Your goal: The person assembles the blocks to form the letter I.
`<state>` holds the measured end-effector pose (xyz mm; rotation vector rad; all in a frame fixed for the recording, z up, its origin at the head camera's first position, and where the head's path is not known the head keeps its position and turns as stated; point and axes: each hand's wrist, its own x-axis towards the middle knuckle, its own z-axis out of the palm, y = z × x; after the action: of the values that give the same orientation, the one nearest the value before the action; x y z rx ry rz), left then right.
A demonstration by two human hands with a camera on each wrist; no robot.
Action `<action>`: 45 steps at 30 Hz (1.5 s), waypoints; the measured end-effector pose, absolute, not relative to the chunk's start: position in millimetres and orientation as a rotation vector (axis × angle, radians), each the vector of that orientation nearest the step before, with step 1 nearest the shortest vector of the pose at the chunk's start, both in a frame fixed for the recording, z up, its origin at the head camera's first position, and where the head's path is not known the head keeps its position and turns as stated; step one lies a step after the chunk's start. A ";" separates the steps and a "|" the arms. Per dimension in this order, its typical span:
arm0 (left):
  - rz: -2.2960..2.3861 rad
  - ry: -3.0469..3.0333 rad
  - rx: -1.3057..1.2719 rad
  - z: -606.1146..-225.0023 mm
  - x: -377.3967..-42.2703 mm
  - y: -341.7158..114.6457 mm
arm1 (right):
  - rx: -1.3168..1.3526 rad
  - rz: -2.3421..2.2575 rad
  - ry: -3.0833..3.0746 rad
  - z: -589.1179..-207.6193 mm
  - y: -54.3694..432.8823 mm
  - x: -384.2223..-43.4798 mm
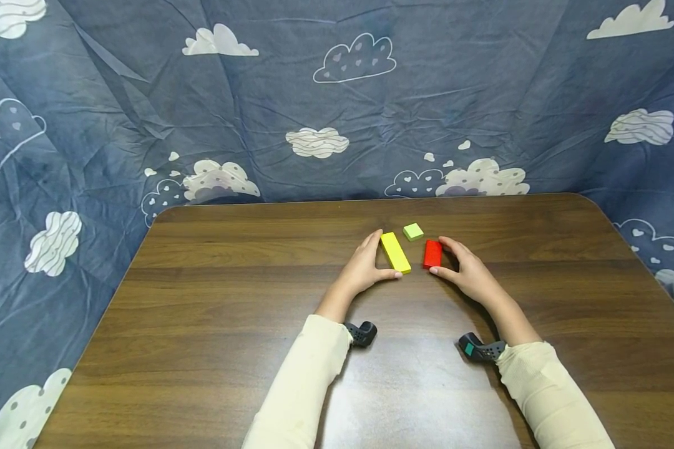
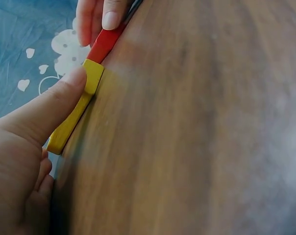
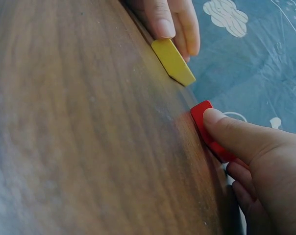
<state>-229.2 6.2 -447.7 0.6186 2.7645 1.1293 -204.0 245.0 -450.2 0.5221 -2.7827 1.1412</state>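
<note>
A long yellow block (image 1: 395, 253) lies flat and slanted on the table. My left hand (image 1: 362, 269) holds it lengthwise, with the thumb at its near end and the fingers by its far end. To its right is a shorter red block (image 1: 433, 254), which my right hand (image 1: 470, 275) pinches between the thumb at the near edge and a finger at the far edge. A gap separates the two blocks. In the right wrist view, the thumb presses on the red block (image 3: 217, 148); the left wrist view has the other thumb against the yellow block (image 2: 69, 125).
Just beyond the gap, a small light green block (image 1: 412, 232) lies on the brown wooden table (image 1: 230, 299). A blue cloth with white clouds (image 1: 292, 100) hangs behind the table's far edge. Both wrists wear black camera straps.
</note>
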 end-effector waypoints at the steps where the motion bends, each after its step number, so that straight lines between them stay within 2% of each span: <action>1: 1.123 2.767 0.620 -447.4 -229.3 6.4 | 0.521 1.140 -2.784 -450.2 244.9 -204.1; 20: 1.150 2.767 0.658 -441.3 -228.7 -3.2 | 0.549 1.087 -2.768 -450.7 243.2 -205.0; 45: 1.156 2.773 0.963 -406.6 -208.5 -26.5 | 0.541 1.109 -2.782 -451.7 245.9 -204.2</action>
<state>-208.5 -26.5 -406.6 0.9632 2.7726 1.1560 -204.2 245.9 -451.7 0.5410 -2.7824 1.1090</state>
